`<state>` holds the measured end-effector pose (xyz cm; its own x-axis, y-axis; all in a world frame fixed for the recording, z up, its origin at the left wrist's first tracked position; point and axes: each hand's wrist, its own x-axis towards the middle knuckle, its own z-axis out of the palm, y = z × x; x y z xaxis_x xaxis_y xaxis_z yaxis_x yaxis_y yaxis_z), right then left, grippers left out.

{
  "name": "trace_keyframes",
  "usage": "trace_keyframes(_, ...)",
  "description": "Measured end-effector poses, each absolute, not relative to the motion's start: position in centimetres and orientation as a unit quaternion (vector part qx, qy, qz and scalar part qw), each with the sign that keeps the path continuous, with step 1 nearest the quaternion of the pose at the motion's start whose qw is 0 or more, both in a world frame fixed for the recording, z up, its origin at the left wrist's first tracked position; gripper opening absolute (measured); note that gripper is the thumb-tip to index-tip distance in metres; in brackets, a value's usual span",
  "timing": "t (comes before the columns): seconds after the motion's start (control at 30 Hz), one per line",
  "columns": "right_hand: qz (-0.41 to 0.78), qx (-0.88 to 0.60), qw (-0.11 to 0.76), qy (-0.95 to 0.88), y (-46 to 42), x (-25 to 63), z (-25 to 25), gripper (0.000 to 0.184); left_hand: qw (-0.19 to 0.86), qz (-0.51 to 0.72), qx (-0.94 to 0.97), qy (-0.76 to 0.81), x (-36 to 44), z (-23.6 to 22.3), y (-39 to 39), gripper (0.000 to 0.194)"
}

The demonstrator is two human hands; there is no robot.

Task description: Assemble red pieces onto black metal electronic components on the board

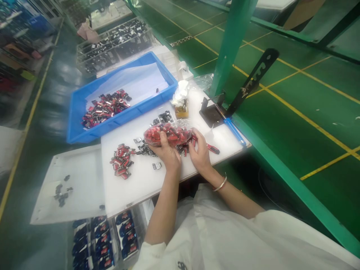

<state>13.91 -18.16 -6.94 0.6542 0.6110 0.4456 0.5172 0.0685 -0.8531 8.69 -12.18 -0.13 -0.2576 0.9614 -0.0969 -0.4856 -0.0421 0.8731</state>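
Note:
A clear plastic bag (165,134) full of small red parts is held over the white worktop. My left hand (168,152) grips its near side, thumb on top. At the bag's right end, my right hand (200,150) has its fingers closed round the plastic. Underneath and beside it lie loose black and metal parts (144,148), partly hidden by the bag and hands. Further left on the worktop sits a pile of red-and-black parts (122,161). A red-handled tool (213,149) lies just right of my right hand.
A blue tray (126,119) with more red-and-black parts stands behind. A black metal stand (210,114) and a blue-handled tool (234,131) are at right, near a green post (232,45). A white board (75,168) with dark bits adjoins the worktop at left.

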Motion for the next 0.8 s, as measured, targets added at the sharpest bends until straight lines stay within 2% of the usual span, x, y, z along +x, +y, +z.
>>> trace_keyframes(0.47, 0.068, -0.678, 0.605, -0.412, -18.3, 13.9, -6.9, 0.05, 0.609, 0.653, 0.207, 0.401, 7.7, 0.8, -11.5, 0.043)
trace_keyframes(0.8, 0.084, -0.672, 0.623, -0.391, -18.6, 14.0, -6.6, 0.047, 0.565, 0.659, 0.261, 0.421, 7.3, 1.1, -11.2, 0.039)
